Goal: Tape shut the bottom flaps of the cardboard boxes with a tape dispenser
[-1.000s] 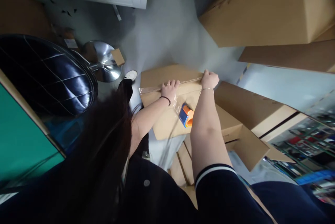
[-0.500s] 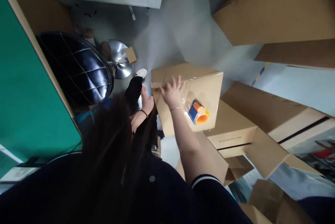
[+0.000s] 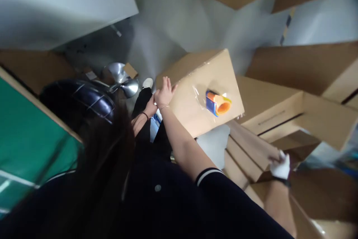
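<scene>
A closed cardboard box (image 3: 192,82) with clear tape along its seam stands in front of me. An orange and blue tape dispenser (image 3: 217,103) lies on its top. My right hand (image 3: 165,91), a thin bracelet on the wrist, lies flat on the box's near-left edge with its fingers spread and holds nothing. My left hand (image 3: 151,107), a black band on the wrist, rests against the box's left side just below the right hand. Its fingers are hidden behind the right hand and the box.
More cardboard boxes (image 3: 279,101) and flattened sheets (image 3: 246,153) crowd the right. Another person's white-gloved hand (image 3: 280,166) touches the sheets at lower right. A dark stool seat (image 3: 81,99) with a chrome base (image 3: 121,78) stands left, beside a green panel (image 3: 30,145).
My right hand slid along the taped seam to the box's left edge. My left hand dropped to the box's side. The view swung, and a gloved hand appeared at lower right.
</scene>
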A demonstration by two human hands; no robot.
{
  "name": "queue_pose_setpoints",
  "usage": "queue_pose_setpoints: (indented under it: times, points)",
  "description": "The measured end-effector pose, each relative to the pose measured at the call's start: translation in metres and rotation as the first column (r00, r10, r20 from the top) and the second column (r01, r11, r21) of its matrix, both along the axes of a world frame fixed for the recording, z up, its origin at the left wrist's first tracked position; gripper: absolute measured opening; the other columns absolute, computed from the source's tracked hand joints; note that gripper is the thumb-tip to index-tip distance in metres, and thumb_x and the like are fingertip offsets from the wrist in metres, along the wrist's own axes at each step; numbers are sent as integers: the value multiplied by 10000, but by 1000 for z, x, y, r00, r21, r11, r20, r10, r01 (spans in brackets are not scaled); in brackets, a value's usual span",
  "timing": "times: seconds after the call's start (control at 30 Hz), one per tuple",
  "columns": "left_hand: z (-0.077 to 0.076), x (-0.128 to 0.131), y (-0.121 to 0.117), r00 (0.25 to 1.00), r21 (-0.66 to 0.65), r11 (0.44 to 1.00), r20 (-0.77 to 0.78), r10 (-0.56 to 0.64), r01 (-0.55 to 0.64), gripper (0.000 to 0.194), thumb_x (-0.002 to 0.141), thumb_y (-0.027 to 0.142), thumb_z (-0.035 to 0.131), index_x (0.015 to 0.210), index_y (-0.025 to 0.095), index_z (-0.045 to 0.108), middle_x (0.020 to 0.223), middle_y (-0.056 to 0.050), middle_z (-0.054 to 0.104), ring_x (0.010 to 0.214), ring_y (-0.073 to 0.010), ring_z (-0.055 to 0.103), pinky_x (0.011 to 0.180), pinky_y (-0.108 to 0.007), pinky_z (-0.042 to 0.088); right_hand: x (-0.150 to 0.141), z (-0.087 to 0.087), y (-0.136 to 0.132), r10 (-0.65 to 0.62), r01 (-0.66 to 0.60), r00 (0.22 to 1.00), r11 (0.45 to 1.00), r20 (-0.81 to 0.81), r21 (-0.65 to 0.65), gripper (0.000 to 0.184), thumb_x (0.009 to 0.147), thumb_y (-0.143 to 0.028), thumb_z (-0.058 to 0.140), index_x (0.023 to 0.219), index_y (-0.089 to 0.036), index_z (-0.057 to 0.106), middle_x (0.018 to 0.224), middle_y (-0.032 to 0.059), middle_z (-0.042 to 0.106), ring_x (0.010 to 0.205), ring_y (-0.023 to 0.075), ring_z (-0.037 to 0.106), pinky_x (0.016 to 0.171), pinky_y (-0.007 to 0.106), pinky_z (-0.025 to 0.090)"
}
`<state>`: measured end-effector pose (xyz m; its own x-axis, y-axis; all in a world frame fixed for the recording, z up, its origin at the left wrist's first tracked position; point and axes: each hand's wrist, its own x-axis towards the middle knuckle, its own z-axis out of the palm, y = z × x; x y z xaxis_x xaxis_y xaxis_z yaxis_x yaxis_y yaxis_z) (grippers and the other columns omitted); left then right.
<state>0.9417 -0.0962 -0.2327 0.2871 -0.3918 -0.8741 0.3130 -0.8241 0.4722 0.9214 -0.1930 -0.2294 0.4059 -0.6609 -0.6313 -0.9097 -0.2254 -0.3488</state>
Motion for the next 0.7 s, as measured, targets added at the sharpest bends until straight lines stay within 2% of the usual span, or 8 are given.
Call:
queue_pose_setpoints:
  times: [0.17,0.3,0.33,0.4,0.47,0.5,0.57,0.7]
  points:
    - [11,61,-28,838,32,854,181,-515,519,713,735,35,554,1436,93,439,1559,-165,317,1441,-302,299,1196,-449,247,-16,10,-3,-188,172,938,982,290,78,582,907,-119,280,1487,-108,330,1559,91,332,1461,132,251,1238,417,84]
    - [52,38,-74,400,129,628,669,-626,768,690,786,66,472,1469,38,373,1541,-215,311,1458,-302,256,1215,-476,208,-109,40,28,-370,367,814,925,448,96,542,962,-301,347,1456,-77,357,1572,163,277,1469,187,237,1208,378,249]
    - [60,19,-88,311,66,499,710,-632,864,656,809,87,460,1461,52,397,1509,-209,372,1441,-289,297,1212,-467,227,-134,43,38,-470,477,787,875,400,89,551,961,-311,347,1452,-62,349,1552,188,304,1466,206,244,1204,403,257]
    - [68,-30,-117,126,-115,61,717,-686,991,586,852,120,425,1437,119,459,1471,-160,454,1409,-256,366,1197,-443,273,-176,39,51,-677,695,691,719,253,28,596,950,-318,349,1460,-13,301,1545,233,287,1474,242,221,1203,448,238]
    - [63,-86,-148,-94,-251,-373,707,-701,893,551,897,124,360,1434,162,473,1503,-110,434,1429,-224,344,1197,-426,274,-205,26,50,-826,837,547,539,137,-88,667,935,-329,375,1466,53,245,1565,268,209,1493,275,139,1212,466,181]
    - [56,-113,-164,-186,-264,-505,712,-677,822,538,917,120,332,1437,151,468,1528,-109,399,1450,-216,305,1211,-430,235,-215,18,45,-878,881,468,453,104,-136,700,929,-333,387,1468,82,220,1571,278,174,1498,288,107,1215,463,157]
    - [40,-168,-190,-353,-227,-668,706,-614,709,527,914,105,348,1418,164,492,1540,-98,382,1474,-208,252,1232,-474,134,-234,3,36,-957,951,283,272,65,-146,743,939,-342,379,1482,110,148,1566,285,185,1484,304,161,1201,445,189]
    - [28,-278,-209,-678,-49,-890,629,-380,454,445,806,262,641,1251,239,638,1396,-80,548,1435,-272,317,1199,-560,-62,-290,1,55,-999,992,-36,-33,25,124,725,999,-436,262,1535,11,63,1469,223,431,1312,282,483,1084,399,381]
